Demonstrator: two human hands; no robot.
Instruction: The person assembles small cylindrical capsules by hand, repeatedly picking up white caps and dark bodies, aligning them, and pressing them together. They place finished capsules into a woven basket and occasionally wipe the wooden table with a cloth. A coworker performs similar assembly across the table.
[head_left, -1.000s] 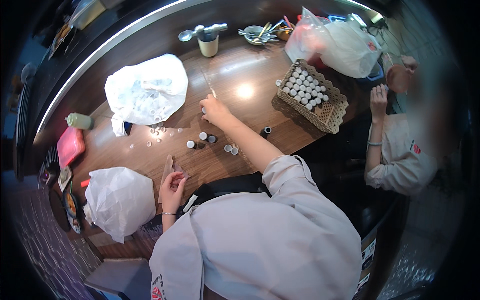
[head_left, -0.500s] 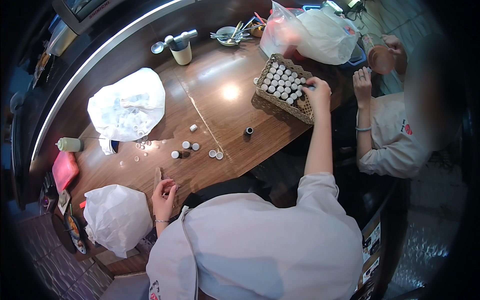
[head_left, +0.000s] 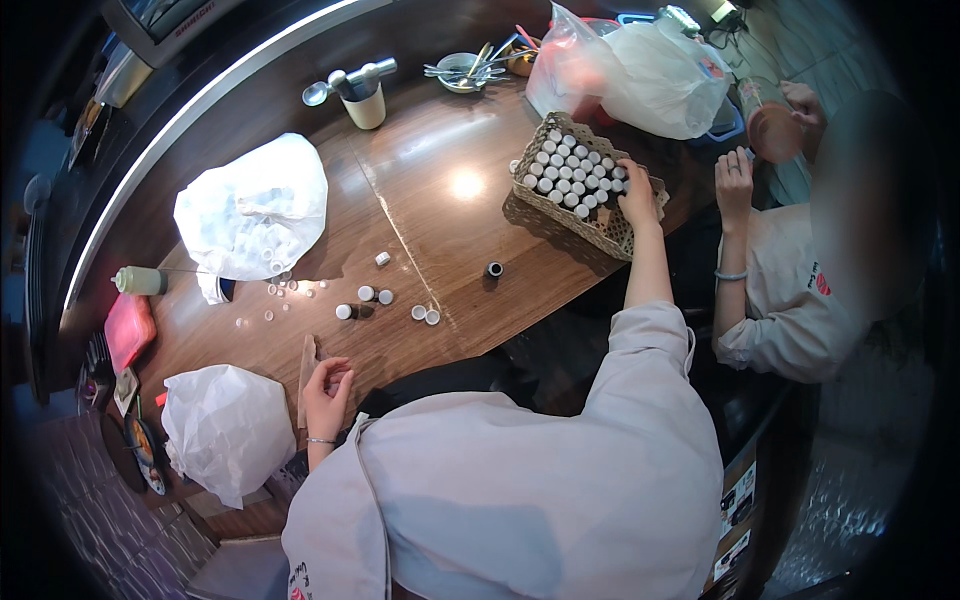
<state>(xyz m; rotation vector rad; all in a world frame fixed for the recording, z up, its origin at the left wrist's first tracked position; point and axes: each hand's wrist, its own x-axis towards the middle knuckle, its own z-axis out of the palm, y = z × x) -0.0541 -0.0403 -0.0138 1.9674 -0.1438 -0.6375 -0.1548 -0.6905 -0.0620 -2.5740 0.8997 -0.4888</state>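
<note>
My right hand (head_left: 638, 198) reaches into a woven basket (head_left: 571, 217) at the upper right. Its fingers are closed around a small dark bottle (head_left: 620, 186) with a white cap, partly hidden by the hand. Several more white-capped bottles (head_left: 570, 172) stand upright in tight rows inside the basket. Low on the left, my left hand (head_left: 326, 400) is loosely curled at the table's edge, fingers apart, with nothing visible in it. Beside it lies a brown flat strip (head_left: 307, 360). One dark bottle without a cap (head_left: 494, 270) stands alone near the table's front edge.
Capped bottles (head_left: 366, 294), loose white caps (head_left: 425, 314) and small clear rings (head_left: 281, 286) lie mid-table. White plastic bags (head_left: 230, 425) sit at the left. Farther back are a utensil cup (head_left: 365, 108) and a bowl (head_left: 458, 70). A co-worker (head_left: 775, 260) is at the right, holding a jar (head_left: 775, 125).
My right hand has moved slightly right and down into the basket with the bottle, against the rows. My left hand's fingers have shifted a little. The view has shifted slightly.
</note>
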